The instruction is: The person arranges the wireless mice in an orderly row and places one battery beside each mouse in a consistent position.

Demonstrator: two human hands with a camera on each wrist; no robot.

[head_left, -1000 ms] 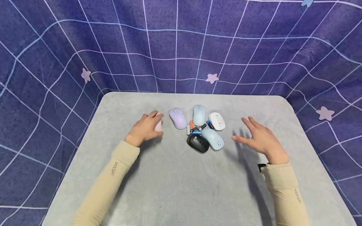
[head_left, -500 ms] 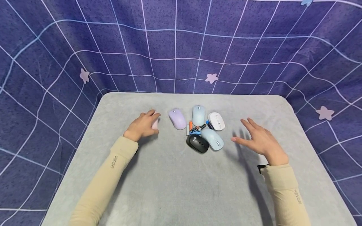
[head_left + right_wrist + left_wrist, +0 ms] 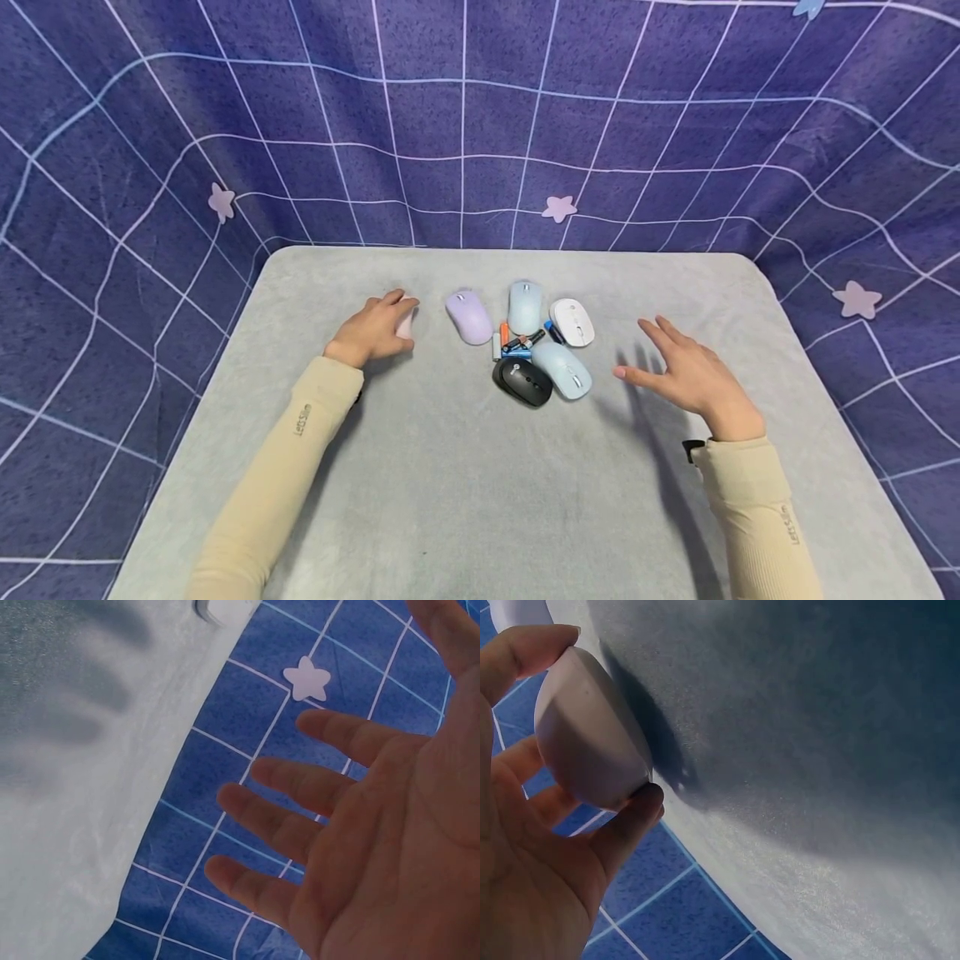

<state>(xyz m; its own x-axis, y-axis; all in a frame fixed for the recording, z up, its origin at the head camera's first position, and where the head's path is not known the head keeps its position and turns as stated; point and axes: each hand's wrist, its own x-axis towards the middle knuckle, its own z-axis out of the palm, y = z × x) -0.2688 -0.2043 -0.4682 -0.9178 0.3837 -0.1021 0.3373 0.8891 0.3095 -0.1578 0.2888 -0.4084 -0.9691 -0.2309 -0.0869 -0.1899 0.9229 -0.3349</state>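
Note:
My left hand (image 3: 371, 328) grips a pale pink computer mouse (image 3: 592, 731) between thumb and fingers, at the left of the mouse group. In the head view most of that mouse is hidden behind the hand. To its right lies a lavender mouse (image 3: 470, 317). My right hand (image 3: 693, 371) hovers over the right side of the table, fingers spread and holding nothing. Nearest to it are a light blue mouse (image 3: 564, 372) and a white mouse (image 3: 573, 322).
Another light blue mouse (image 3: 525, 307) and a black mouse (image 3: 522, 382) surround a small pile of batteries (image 3: 516, 353), one orange, others blue or dark. Everything lies on a grey table (image 3: 450, 500), with a purple-blue grid curtain (image 3: 420, 117) behind and at both sides.
My left hand has shifted left with the pink mouse, widening the gap to the lavender mouse. The right hand has stayed nearly still.

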